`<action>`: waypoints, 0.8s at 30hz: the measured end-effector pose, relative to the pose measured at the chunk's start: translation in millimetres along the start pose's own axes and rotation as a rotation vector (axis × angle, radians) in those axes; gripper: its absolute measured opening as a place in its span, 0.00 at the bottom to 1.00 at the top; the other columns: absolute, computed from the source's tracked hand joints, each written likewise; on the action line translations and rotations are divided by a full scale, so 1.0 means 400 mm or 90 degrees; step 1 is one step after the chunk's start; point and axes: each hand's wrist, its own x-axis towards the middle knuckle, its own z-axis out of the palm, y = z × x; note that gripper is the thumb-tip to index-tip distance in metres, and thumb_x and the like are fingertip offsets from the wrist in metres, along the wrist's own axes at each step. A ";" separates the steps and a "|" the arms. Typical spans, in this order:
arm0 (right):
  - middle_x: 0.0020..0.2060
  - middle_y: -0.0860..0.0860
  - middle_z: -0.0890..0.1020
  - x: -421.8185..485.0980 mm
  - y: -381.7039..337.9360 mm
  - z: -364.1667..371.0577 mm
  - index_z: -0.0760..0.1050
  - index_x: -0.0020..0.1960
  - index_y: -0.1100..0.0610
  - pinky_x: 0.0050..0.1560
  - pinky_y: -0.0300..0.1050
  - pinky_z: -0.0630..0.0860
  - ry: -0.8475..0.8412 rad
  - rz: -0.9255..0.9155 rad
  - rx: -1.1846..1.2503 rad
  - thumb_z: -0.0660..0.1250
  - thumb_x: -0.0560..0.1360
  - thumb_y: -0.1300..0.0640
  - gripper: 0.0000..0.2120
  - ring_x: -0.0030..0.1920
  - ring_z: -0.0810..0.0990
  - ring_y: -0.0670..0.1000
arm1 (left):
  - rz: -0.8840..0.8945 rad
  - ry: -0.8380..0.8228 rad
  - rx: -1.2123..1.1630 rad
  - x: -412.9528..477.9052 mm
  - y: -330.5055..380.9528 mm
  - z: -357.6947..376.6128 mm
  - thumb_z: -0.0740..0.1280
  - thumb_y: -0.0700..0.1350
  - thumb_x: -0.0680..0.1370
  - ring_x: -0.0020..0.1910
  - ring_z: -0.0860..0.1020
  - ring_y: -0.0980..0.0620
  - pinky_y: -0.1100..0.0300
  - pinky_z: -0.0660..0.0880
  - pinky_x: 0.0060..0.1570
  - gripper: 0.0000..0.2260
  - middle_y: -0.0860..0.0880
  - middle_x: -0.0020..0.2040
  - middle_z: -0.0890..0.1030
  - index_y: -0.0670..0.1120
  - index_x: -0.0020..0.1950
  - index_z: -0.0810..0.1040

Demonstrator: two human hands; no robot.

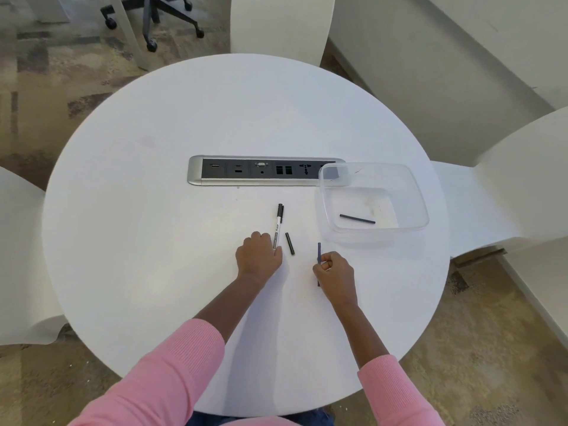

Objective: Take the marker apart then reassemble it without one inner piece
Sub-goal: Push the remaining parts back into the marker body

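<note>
The white marker body [277, 230] with a black cap end lies on the round white table [153, 210], pointing away from me. My left hand [257, 259] is closed over its near end. A short black piece [289, 243] lies just right of the marker. My right hand [335, 276] pinches a thin dark inner rod [319, 252] that stands nearly upright. Another thin dark rod [357, 218] lies inside the clear plastic container [415, 192] at the right.
A silver and black socket panel [261, 170] is set into the table's middle, just behind the marker. White chairs stand around the table at the left, back and right. An office chair base [153, 16] is on the carpet beyond.
</note>
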 end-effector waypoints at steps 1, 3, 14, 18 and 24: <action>0.36 0.55 0.76 -0.002 0.001 -0.004 0.73 0.42 0.59 0.41 0.50 0.75 -0.001 0.002 0.007 0.61 0.69 0.65 0.05 0.41 0.77 0.57 | -0.002 -0.007 -0.004 0.001 0.001 -0.002 0.57 0.50 0.79 0.53 0.76 0.45 0.56 0.70 0.46 0.14 0.44 0.55 0.76 0.41 0.54 0.74; 0.36 0.53 0.76 -0.006 0.003 -0.010 0.73 0.43 0.59 0.34 0.37 0.73 -0.011 0.004 0.027 0.61 0.70 0.65 0.04 0.36 0.75 0.52 | -0.009 -0.022 -0.022 0.000 0.002 -0.006 0.57 0.48 0.79 0.51 0.77 0.44 0.57 0.68 0.43 0.13 0.44 0.51 0.77 0.40 0.53 0.74; 0.34 0.48 0.78 -0.033 -0.062 -0.016 0.74 0.42 0.56 0.41 0.39 0.75 0.005 -0.096 0.202 0.63 0.74 0.61 0.03 0.37 0.79 0.51 | -0.243 -0.123 -0.800 0.007 -0.024 -0.074 0.61 0.44 0.79 0.17 0.64 0.59 0.70 0.59 0.18 0.16 0.48 0.29 0.71 0.45 0.31 0.67; 0.38 0.43 0.79 -0.057 -0.109 -0.017 0.72 0.40 0.48 0.43 0.36 0.76 0.050 -0.204 0.244 0.64 0.73 0.63 0.10 0.38 0.79 0.41 | -0.306 -0.171 -1.018 -0.008 -0.033 -0.113 0.62 0.45 0.79 0.17 0.65 0.60 0.71 0.60 0.17 0.13 0.52 0.27 0.75 0.45 0.35 0.72; 0.39 0.45 0.79 -0.084 -0.163 -0.025 0.74 0.44 0.55 0.39 0.30 0.74 0.080 -0.310 0.312 0.64 0.74 0.64 0.06 0.39 0.78 0.42 | -0.356 -0.209 -1.195 -0.026 -0.030 -0.134 0.61 0.45 0.79 0.16 0.65 0.61 0.71 0.60 0.16 0.11 0.53 0.23 0.78 0.44 0.37 0.72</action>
